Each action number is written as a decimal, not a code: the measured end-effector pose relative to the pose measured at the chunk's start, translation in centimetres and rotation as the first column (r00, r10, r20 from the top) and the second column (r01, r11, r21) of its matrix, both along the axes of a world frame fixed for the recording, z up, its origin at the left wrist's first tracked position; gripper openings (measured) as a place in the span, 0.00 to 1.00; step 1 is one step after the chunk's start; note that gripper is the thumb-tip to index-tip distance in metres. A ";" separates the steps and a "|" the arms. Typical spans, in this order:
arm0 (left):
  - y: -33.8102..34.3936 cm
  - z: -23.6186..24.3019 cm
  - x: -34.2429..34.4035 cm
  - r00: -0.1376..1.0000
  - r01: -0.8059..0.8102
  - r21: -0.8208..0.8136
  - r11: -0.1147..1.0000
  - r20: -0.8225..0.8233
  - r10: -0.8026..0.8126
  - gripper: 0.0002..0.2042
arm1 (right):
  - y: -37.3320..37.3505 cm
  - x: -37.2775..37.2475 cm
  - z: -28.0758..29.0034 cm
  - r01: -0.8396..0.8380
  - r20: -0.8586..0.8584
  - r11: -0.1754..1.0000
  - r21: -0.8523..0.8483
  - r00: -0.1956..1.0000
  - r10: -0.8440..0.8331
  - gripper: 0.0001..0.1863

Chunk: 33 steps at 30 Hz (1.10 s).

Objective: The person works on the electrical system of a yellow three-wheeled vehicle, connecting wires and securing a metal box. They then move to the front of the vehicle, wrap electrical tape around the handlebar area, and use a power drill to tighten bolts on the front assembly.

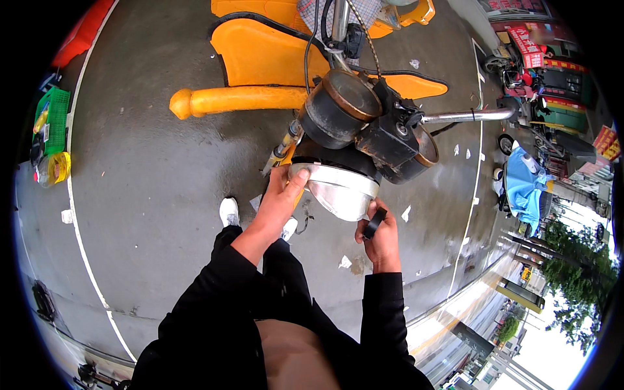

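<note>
At the front of an orange motorcycle (pixel 260 62), just below its two round gauges (pixel 341 104), a chrome headlight (pixel 338 188) is steadied by the left hand (pixel 278 201), whose thumb and fingers are pressed on the rim. A small black ring (pixel 375 223), possibly a tape roll, is pinched in the closed right hand (pixel 380 237) just beside the lamp's lower edge. The lamp appears to be in the midst of being fitted or secured; careful alignment while it is kept from shifting is judged to be called for next. One headlight, one ring, two gauges and one handlebar (pixel 465 116) are counted.
</note>
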<state>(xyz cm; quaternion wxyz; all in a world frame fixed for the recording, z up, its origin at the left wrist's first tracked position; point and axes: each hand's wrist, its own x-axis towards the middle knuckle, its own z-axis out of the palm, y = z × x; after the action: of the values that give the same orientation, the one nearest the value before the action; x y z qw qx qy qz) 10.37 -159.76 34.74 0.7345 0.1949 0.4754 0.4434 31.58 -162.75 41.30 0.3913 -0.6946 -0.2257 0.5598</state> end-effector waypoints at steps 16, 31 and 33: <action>2.3 1.3 -1.5 0.977 0.079 -0.086 0.993 0.207 -0.060 0.45 | 0.1 -1.0 0.2 0.002 0.019 1.000 0.018 1.000 -0.002 0.22; 4.8 1.1 -1.2 0.974 0.140 -0.198 0.970 0.204 -0.099 0.31 | 1.2 -1.8 1.4 0.128 -0.089 0.991 0.032 0.988 -0.125 0.26; 4.5 1.6 -0.7 0.975 0.121 -0.201 0.972 0.210 -0.078 0.29 | 1.5 -2.2 2.2 0.118 -0.072 0.993 0.021 0.991 -0.116 0.33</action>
<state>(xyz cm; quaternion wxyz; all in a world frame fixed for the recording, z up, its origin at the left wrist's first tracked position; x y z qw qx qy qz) 9.69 -155.27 36.31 0.8165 0.0932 0.4333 0.3699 29.41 -161.28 43.52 0.4398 -0.6816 -0.1776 0.5571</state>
